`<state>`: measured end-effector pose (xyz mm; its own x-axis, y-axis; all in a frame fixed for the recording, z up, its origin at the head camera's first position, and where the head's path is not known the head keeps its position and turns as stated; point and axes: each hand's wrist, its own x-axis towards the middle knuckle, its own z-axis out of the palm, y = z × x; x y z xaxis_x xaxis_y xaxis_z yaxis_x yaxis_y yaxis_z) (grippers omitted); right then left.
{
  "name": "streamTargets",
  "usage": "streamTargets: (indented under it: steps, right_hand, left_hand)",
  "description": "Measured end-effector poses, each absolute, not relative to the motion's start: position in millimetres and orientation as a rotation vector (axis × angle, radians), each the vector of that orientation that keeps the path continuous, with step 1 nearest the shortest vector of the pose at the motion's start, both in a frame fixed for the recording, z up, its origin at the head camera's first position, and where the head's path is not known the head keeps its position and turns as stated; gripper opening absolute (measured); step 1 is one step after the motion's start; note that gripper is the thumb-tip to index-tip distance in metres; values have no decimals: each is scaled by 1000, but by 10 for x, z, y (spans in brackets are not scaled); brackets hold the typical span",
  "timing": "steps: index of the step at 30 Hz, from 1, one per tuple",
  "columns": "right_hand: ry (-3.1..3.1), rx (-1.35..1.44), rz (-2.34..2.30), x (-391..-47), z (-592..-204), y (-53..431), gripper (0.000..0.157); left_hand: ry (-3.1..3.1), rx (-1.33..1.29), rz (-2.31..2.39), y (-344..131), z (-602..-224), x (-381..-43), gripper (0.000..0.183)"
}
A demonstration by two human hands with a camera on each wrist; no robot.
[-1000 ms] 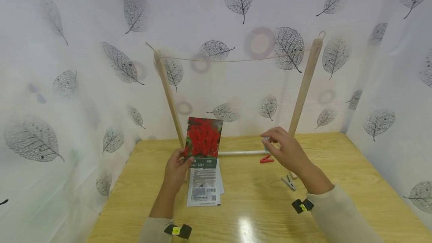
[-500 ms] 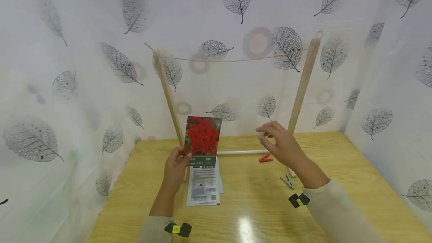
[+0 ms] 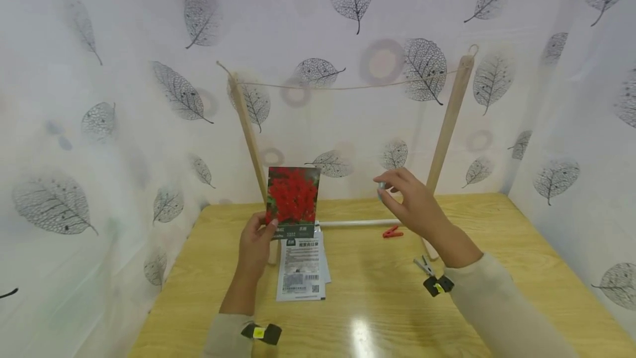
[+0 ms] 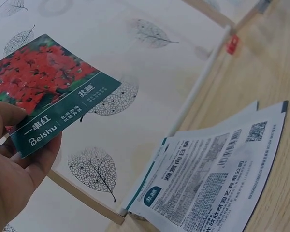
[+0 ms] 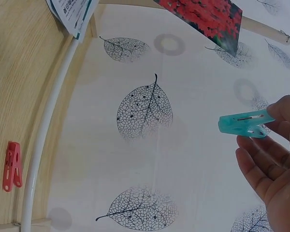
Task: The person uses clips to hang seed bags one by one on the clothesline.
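Note:
My left hand [image 3: 255, 245] pinches a seed packet [image 3: 292, 196] by its lower left corner, held upright above the table. The packet's front carries a photo of red flowers over a dark green band with white print [image 4: 63, 113]. To the right, my right hand [image 3: 414, 203] holds a teal clothespin [image 5: 246, 123] between thumb and fingers, well apart from the packet. Its jaws point away from the hand. Below the left hand, more seed packets [image 3: 300, 272] lie overlapped on the table, the top one with its printed text side up.
A string [image 3: 343, 88] spans two wooden posts [image 3: 447, 126], above both hands. A white rod [image 3: 358, 224] runs low between the posts. A red clothespin [image 3: 392, 232] and a grey clothespin [image 3: 423, 265] lie on the wooden table [image 3: 367, 303]. Leaf-print cloth hangs behind.
The left hand has raised the seed packet slightly and shifted it a little left. My right hand, with the teal clothespin, has moved up and a little left.

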<state>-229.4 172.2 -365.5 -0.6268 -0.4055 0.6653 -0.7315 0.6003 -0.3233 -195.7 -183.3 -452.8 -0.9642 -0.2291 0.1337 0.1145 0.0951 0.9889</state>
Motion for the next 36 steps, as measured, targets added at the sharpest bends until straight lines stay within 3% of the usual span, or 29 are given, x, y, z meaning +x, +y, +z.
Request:
streamTargets:
  steps: [36]
  right_hand:
    - [-2152, 1000, 719, -2314, -3118, 1556, 27]
  left_hand:
    - [-2052, 39, -1926, -1846, -4387, -1953, 23]
